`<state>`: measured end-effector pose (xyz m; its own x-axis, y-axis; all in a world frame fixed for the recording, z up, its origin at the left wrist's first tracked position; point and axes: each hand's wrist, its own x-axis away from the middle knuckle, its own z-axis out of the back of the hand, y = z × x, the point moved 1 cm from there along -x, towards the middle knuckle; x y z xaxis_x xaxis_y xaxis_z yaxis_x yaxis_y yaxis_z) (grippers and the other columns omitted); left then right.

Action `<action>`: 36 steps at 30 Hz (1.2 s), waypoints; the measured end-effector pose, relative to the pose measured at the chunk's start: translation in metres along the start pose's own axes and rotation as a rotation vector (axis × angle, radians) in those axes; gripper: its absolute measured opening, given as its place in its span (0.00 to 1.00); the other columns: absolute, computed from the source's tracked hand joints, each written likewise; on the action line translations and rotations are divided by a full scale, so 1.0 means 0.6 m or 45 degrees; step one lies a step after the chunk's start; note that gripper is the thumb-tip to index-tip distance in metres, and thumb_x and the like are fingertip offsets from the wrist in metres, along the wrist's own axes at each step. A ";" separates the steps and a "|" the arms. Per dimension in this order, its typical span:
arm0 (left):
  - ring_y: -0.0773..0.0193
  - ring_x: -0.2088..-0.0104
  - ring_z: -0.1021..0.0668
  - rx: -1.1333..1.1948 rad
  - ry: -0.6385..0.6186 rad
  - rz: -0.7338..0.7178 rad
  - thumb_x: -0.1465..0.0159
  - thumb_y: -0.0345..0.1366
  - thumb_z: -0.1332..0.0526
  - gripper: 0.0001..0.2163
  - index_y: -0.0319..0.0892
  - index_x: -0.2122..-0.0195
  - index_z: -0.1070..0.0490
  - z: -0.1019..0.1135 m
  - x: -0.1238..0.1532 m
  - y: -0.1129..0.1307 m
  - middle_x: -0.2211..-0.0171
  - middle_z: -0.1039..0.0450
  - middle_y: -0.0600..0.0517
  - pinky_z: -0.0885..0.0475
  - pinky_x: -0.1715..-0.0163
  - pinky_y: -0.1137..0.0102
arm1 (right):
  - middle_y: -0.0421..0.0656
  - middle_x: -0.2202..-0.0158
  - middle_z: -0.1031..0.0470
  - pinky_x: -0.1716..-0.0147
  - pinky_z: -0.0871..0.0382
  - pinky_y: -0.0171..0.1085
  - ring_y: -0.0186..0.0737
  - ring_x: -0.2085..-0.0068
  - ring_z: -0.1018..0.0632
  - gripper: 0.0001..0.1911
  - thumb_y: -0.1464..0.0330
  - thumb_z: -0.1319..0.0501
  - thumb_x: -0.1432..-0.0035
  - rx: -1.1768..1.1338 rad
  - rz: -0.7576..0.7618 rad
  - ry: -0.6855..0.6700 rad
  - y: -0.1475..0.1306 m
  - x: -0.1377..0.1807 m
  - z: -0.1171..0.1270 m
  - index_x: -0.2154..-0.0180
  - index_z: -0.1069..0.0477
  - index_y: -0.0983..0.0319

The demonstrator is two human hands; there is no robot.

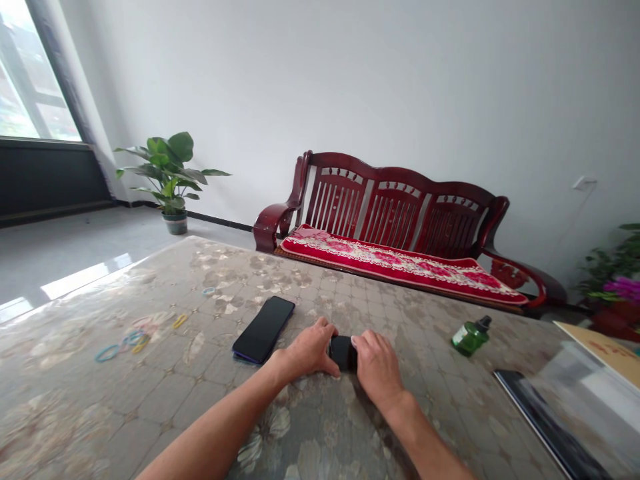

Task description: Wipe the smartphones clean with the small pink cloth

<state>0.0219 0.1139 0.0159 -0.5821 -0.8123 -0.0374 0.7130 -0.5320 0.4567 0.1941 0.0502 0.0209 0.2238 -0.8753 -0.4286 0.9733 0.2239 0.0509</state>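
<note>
Near the middle of the worktop [200, 407], between the two hands, sits a small black object [343, 353], dark and smooth on top. The left hand [313, 348] grasps its left end, thumb at the near corner and the other fingers curled around the far side. The right hand [379, 365] grasps its right end, with the fingers bent over that edge and the thumb hidden. Whether the object touches the worktop is hard to tell.

Just left of the left hand lies a phone [265, 330], screen up and dark, slanting away, with a blue edge along its near end. Farther left are thin blue loops [107, 354] and a yellow loop [179, 321]; a small pale blue ring [209, 291] lies beyond them.

Well to the right of the right hand stands a green bottle [469, 338] with a black cap, leaning in the view. Nearer the right edge lie a dark slab [511, 383], clear plastic [570, 380] and a yellow card [603, 347].

Behind the worktop stands a red-brown bench [340, 207] with a red floral cover [395, 262]. A potted plant [170, 170] stands at its left.
</note>
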 end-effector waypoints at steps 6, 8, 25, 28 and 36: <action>0.52 0.58 0.22 0.009 -0.010 -0.015 0.60 0.45 0.23 0.32 0.41 0.54 0.29 0.006 0.001 0.004 0.55 0.31 0.47 0.26 0.58 0.66 | 0.43 0.67 0.28 0.61 0.39 0.38 0.41 0.63 0.28 0.10 0.76 0.44 0.36 -0.137 0.137 0.000 -0.042 -0.022 -0.001 0.67 0.27 0.59; 0.51 0.57 0.22 0.001 -0.007 -0.006 0.60 0.45 0.23 0.33 0.42 0.53 0.30 0.005 0.002 0.005 0.54 0.31 0.46 0.27 0.56 0.65 | 0.42 0.67 0.28 0.61 0.39 0.38 0.40 0.62 0.28 0.10 0.75 0.44 0.36 -0.138 0.132 -0.017 -0.030 -0.020 0.003 0.66 0.27 0.58; 0.49 0.56 0.21 -0.012 -0.011 0.008 0.60 0.46 0.22 0.38 0.39 0.49 0.30 0.007 0.003 0.004 0.52 0.31 0.44 0.27 0.55 0.64 | 0.43 0.67 0.28 0.63 0.39 0.38 0.42 0.63 0.27 0.15 0.75 0.48 0.34 -0.086 0.107 -0.004 0.001 0.017 0.014 0.57 0.25 0.56; 0.49 0.56 0.22 -0.010 -0.026 0.015 0.60 0.46 0.22 0.38 0.39 0.49 0.30 0.011 0.004 0.007 0.52 0.31 0.43 0.27 0.54 0.64 | 0.44 0.66 0.28 0.62 0.39 0.38 0.41 0.63 0.27 0.14 0.76 0.48 0.35 -0.058 -0.016 0.000 0.038 0.028 0.017 0.61 0.25 0.57; 0.49 0.53 0.22 -0.013 -0.050 0.036 0.59 0.46 0.22 0.36 0.41 0.49 0.30 0.010 0.001 0.009 0.51 0.31 0.44 0.29 0.51 0.64 | 0.43 0.64 0.27 0.59 0.38 0.36 0.41 0.61 0.26 0.11 0.75 0.45 0.36 -0.054 -0.112 -0.096 0.033 0.033 0.025 0.61 0.25 0.58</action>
<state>0.0231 0.1121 0.0240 -0.5766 -0.8170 0.0105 0.7332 -0.5117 0.4479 0.2183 0.0309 0.0270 0.1424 -0.9217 -0.3607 0.9866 0.1614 -0.0231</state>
